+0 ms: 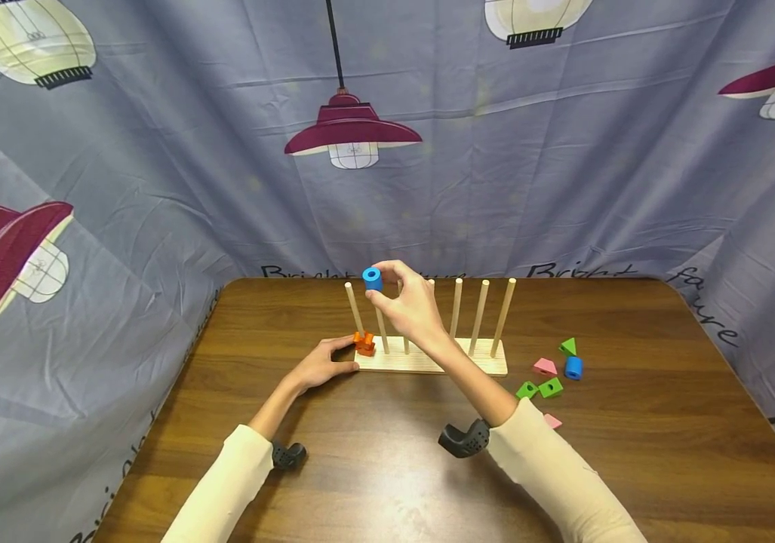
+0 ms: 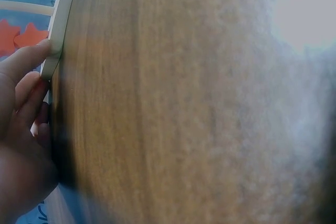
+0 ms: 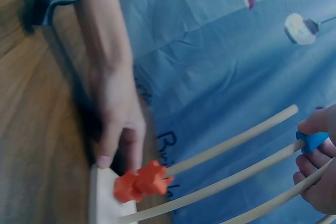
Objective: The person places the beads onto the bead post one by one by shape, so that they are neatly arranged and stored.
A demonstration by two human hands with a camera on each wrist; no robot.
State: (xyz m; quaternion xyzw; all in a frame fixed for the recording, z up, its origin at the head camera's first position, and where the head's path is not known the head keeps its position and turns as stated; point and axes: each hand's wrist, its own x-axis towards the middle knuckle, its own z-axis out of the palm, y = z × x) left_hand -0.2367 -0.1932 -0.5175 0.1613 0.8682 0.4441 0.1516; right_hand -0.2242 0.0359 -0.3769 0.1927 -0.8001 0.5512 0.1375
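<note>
My right hand [image 1: 413, 303] pinches a blue cylinder bead [image 1: 373, 280] with a hole through it, between thumb and fingers. In the right wrist view the blue bead [image 3: 314, 141] is at the top end of the second peg [image 3: 210, 186] from the left. The pegs stand upright in a long pale wooden base [image 1: 428, 365]. Two orange star-shaped beads [image 1: 364, 345] are stacked low on the leftmost peg [image 1: 354, 309]. My left hand [image 1: 321, 366] grips the left end of the base, thumb at its front edge and fingers behind, as the left wrist view shows.
To the right of the base lie loose beads: a blue cylinder [image 1: 573, 368], a green triangle [image 1: 568, 347], green blocks [image 1: 551, 388] and pink pieces [image 1: 545, 366]. One pink piece is partly behind my right sleeve [image 1: 550, 460]. A patterned curtain [image 1: 441, 196] hangs behind the brown table [image 1: 373, 467].
</note>
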